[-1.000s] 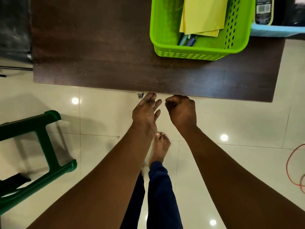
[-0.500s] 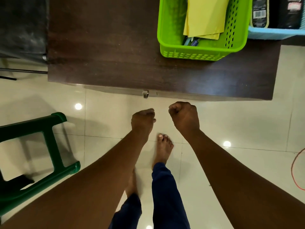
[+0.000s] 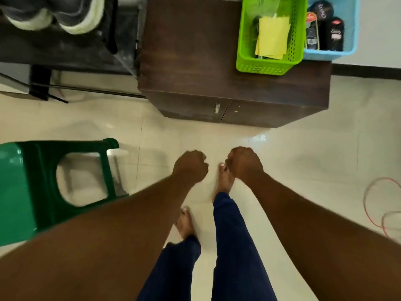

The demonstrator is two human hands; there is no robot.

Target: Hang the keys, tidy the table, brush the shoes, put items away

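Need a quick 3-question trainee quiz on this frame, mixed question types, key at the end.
1. True or false: the lime-green perforated plastic basket holding the folded yellow cloth stands on the dark brown wooden cabinet.
2. What touches the green basket's right side? A) a light blue plastic basket B) a red metal bucket C) a white cardboard box
3. Fill in: the left hand and right hand are both curled into fists and hold ____.

Key: 1 true. 2 A: the light blue plastic basket, with dark bottles in it. 3 nothing; they hang over the pale tiled floor, apart from the cabinet.
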